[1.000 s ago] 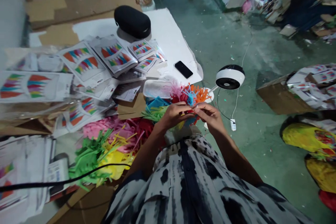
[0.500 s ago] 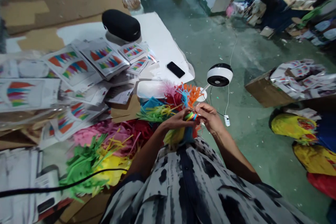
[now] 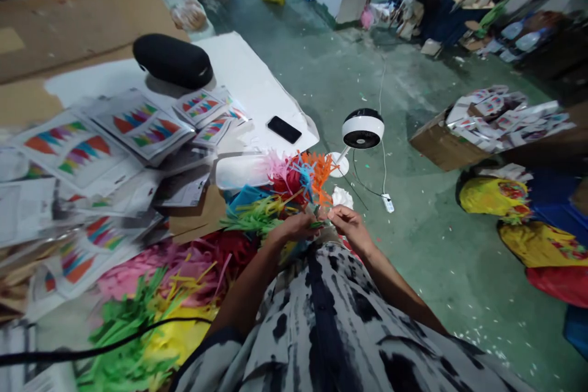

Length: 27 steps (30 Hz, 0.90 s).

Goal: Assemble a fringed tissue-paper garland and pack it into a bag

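**A:** Hands, first entry?

**B:** Left hand (image 3: 294,228) and right hand (image 3: 351,226) sit close together, just above a black-and-white patterned shirt (image 3: 321,324).

**A:** Finger state?

**B:** Narrow on both sides. The left fingers (image 3: 311,222) and right fingertips (image 3: 334,213) pinch a bundle of thin paper strips (image 3: 319,219) from opposite sides. Green shows at one end; other colours are too small to tell.

**A:** Bundle location?

**B:** Directly between both sets of fingertips, in front of the shirt.

**A:** Items beyond the fingertips?

**B:** An orange paper fringe (image 3: 319,168) rises just beyond them, beside a pink paper fringe (image 3: 280,165). A green paper fringe (image 3: 254,217) lies just past the left fingers. Farther out on that side is a white plastic tray (image 3: 239,171).

**A:** Right of the fingers?

**B:** Crumpled white paper (image 3: 342,198) lies just beyond the right fingertips. Well past it, a small white-and-black fan (image 3: 362,128) stands on the green floor (image 3: 441,257).

**A:** Left of the fingers?

**B:** Printed sheets with coloured triangles (image 3: 140,125) overlap in a loose spread. Well beyond the fingers, a black smartphone (image 3: 283,129) lies on a white board (image 3: 248,82), near a black oval case (image 3: 172,61).
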Each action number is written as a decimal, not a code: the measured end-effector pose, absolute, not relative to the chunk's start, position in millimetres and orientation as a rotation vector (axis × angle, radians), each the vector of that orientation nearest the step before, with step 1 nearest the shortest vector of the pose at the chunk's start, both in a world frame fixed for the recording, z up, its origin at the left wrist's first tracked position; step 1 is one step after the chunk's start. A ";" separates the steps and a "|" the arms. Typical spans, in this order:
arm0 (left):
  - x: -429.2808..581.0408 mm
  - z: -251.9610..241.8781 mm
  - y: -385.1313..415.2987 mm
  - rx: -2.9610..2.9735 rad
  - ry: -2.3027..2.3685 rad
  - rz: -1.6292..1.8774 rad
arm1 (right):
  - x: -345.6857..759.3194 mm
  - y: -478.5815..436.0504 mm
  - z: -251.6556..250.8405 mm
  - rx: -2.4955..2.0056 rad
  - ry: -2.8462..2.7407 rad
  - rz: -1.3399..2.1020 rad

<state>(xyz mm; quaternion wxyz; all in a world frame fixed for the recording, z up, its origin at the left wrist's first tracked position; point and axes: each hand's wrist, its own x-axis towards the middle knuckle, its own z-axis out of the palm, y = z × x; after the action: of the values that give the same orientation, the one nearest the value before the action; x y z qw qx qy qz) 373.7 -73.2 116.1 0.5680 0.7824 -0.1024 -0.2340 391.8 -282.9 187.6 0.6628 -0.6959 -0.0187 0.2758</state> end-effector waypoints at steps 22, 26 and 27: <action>539.5 86.0 -86.2 2.536 -0.250 0.163 | 462.4 -297.7 99.7 -1.727 -0.035 0.567; 524.5 98.9 -70.1 2.257 0.061 0.430 | 468.0 -290.4 103.5 -1.736 -0.009 0.474; 518.0 102.1 -69.3 2.169 0.114 0.447 | 468.8 -287.8 106.9 -1.736 -0.006 0.435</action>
<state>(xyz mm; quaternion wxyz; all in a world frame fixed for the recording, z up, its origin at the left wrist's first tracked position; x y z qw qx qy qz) 518.0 -69.3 102.1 0.4456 0.8756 0.0459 0.1805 468.8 -287.8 106.9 0.6256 -0.7568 -0.0028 0.1894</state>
